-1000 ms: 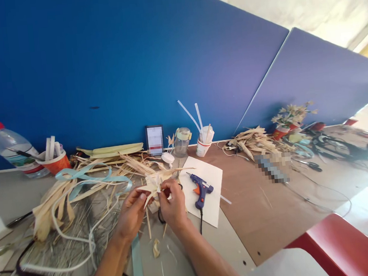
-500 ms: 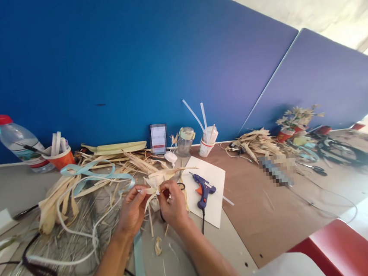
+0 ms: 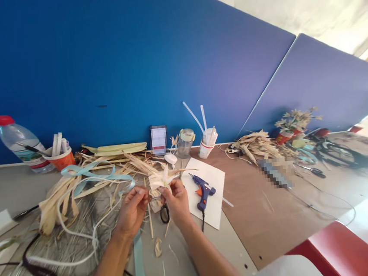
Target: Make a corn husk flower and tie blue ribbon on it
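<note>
Just above right hand (image 3: 178, 202): pale flower (image 3: 164, 179), grip clamped on it; left hand (image 3: 131, 212) pinched together.

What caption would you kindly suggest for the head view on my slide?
Right hand holding a pale flower, left hand close by, with a blue glue gun on a white sheet.

My bare forearms slant inward from below, my left forearm (image 3: 108, 262) leaning rightward and my right forearm (image 3: 211, 257) leaning leftward. My left grip (image 3: 131, 210) is curled, thumb meeting the bent index finger. My right grip (image 3: 178, 203) is closed in a pinch, thumb pointing upward and forward. The two are near each other, not touching, at about equal height.
</note>
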`<state>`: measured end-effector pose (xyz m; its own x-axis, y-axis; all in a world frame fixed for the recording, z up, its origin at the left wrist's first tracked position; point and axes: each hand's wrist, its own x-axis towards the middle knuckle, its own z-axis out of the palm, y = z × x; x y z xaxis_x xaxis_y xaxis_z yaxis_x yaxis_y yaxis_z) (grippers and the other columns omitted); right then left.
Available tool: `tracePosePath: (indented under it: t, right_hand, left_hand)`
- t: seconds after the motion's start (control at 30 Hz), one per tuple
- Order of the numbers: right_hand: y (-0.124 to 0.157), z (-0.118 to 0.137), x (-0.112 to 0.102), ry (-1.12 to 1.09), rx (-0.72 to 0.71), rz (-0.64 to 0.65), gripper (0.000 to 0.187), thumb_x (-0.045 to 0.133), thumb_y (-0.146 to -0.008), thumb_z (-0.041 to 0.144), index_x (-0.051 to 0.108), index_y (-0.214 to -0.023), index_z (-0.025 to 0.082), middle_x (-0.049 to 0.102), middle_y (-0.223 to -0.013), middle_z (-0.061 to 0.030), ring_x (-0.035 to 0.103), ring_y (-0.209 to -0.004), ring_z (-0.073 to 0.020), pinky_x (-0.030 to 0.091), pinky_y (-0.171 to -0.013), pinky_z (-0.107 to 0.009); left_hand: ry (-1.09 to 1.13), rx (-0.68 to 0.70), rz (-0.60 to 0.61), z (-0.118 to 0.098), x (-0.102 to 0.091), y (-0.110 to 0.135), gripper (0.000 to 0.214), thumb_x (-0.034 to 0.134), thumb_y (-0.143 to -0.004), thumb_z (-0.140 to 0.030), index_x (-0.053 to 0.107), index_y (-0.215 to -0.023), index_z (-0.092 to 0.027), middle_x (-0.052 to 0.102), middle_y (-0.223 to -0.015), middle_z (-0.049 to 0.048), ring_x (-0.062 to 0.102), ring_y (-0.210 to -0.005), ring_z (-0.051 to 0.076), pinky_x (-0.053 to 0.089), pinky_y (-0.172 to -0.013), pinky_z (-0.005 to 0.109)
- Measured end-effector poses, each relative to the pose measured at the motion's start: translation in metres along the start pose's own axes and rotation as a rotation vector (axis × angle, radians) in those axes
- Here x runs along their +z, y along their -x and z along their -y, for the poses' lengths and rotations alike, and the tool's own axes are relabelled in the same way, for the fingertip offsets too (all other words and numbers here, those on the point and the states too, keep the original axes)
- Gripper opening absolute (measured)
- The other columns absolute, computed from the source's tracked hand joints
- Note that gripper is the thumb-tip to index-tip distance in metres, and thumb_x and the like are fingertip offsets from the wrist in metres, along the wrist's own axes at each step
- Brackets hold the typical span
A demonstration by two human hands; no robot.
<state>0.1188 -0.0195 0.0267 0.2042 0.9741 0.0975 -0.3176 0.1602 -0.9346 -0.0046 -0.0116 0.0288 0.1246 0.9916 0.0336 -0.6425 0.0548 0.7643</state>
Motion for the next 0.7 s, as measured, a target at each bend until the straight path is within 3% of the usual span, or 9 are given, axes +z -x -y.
tracePosePath:
  t: [0.23, 0.4, 0.7]
  right_hand:
    - [-0.004, 0.004, -0.001, -0.239, 0.025, 0.019, 0.028, 0.071, -0.065, 0.028, 0.045, -0.073, 0.021, 0.050, -0.054, 0.0089, 0.043, -0.041, -0.0063, 0.032, -0.044, -0.020]
    - [-0.002, 0.008, 0.001, -0.292, 0.082, 0.038, 0.027, 0.072, -0.065, 0.026, 0.047, -0.069, 0.020, 0.052, -0.055, 0.0075, 0.045, -0.041, -0.0060, 0.032, -0.043, -0.020]
    - [0.000, 0.011, 0.002, -0.364, 0.112, 0.090, 0.027, 0.075, -0.065, 0.025, 0.048, -0.070, 0.019, 0.054, -0.052, 0.0080, 0.043, -0.037, -0.0044, 0.034, -0.039, -0.018]
  left_hand:
    - [-0.199, -0.004, -0.080, 0.007, -0.002, -0.001, 0.018, 0.074, -0.068, -0.030, 0.067, -0.077, -0.017, 0.058, -0.067, -0.0016, 0.050, -0.060, 0.009, 0.041, -0.058, 0.021]
    - [-0.380, -0.055, -0.015, 0.011, 0.001, 0.000, 0.029, 0.072, -0.069, -0.035, 0.069, -0.092, -0.018, 0.061, -0.070, 0.0006, 0.050, -0.057, 0.011, 0.039, -0.053, 0.023]
    - [-0.551, -0.057, 0.084, 0.012, 0.004, 0.000, 0.025, 0.068, -0.070, -0.041, 0.063, -0.070, -0.016, 0.057, -0.060, -0.0014, 0.044, -0.052, 0.011, 0.034, -0.050, 0.023]
